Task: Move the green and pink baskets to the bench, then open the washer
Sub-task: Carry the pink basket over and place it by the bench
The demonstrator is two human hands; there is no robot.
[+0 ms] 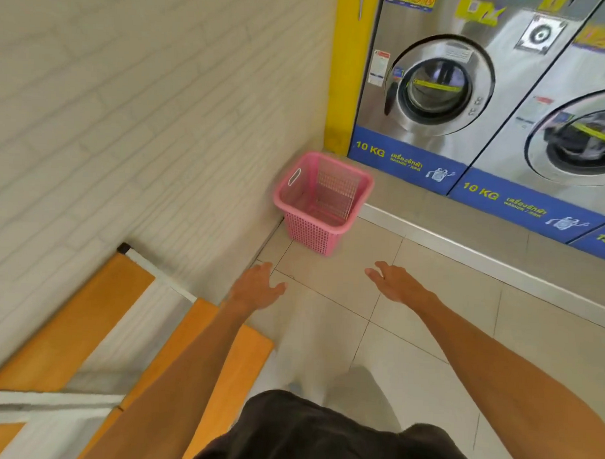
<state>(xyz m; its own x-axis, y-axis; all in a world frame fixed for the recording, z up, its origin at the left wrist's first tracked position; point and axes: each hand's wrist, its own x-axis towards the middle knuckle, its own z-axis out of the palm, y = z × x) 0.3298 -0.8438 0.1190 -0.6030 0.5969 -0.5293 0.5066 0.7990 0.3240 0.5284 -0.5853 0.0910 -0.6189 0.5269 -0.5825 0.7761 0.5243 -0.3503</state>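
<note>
An empty pink basket (321, 199) stands on the tiled floor in the corner, against the white wall and the step under the washers. Both my arms reach toward it. My left hand (256, 286) and my right hand (393, 282) are open, fingers apart, a short way in front of the basket and not touching it. The nearest washer (436, 83) has its round door shut. The orange-slatted bench (71, 324) runs along the wall at the lower left. No green basket is in view.
A second washer (578, 136) stands to the right of the first, with clothes behind its glass. A raised grey step (465, 231) runs under the machines. A yellow pillar (348, 69) stands between wall and washers. Pale floor tiles (410, 343) lie ahead.
</note>
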